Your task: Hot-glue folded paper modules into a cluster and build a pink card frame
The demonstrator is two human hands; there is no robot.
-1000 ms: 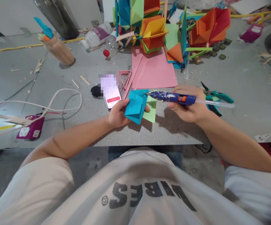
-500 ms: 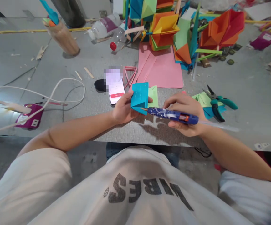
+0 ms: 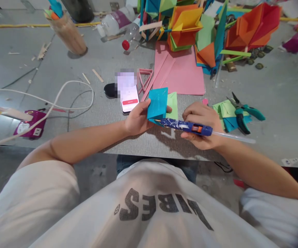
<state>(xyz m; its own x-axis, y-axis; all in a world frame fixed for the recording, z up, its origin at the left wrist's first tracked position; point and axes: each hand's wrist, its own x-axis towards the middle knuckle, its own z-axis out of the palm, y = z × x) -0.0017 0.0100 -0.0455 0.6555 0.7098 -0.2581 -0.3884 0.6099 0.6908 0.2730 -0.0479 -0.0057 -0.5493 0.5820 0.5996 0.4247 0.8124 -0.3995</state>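
Pinched in my left hand (image 3: 138,119) is a folded piece of blue paper (image 3: 158,102), its lower flap slightly raised. A light green folded paper (image 3: 173,105) shows just behind it; whether the fingers hold this too I cannot tell. My right hand (image 3: 203,120) is closed around a blue hot glue gun (image 3: 186,126) with white smears on its body. The gun's metal tip meets the lower edge of the blue paper. A clear glue stick (image 3: 238,138) sticks out from the gun's rear, over the right wrist.
Pink paper sheets (image 3: 185,77) lie beyond my hands, below several colourful folded-paper shapes (image 3: 186,26). A phone (image 3: 129,98) is left of them. Pliers (image 3: 242,112) rest on green and blue papers (image 3: 222,112). A white cable (image 3: 58,100) loops near a purple power adapter (image 3: 32,125). A wooden cup (image 3: 71,36) stands back left.
The glue gun's tip has shifted slightly left along the blue paper's lower flap. The blue paper appears a little higher and further right as the view shifts.
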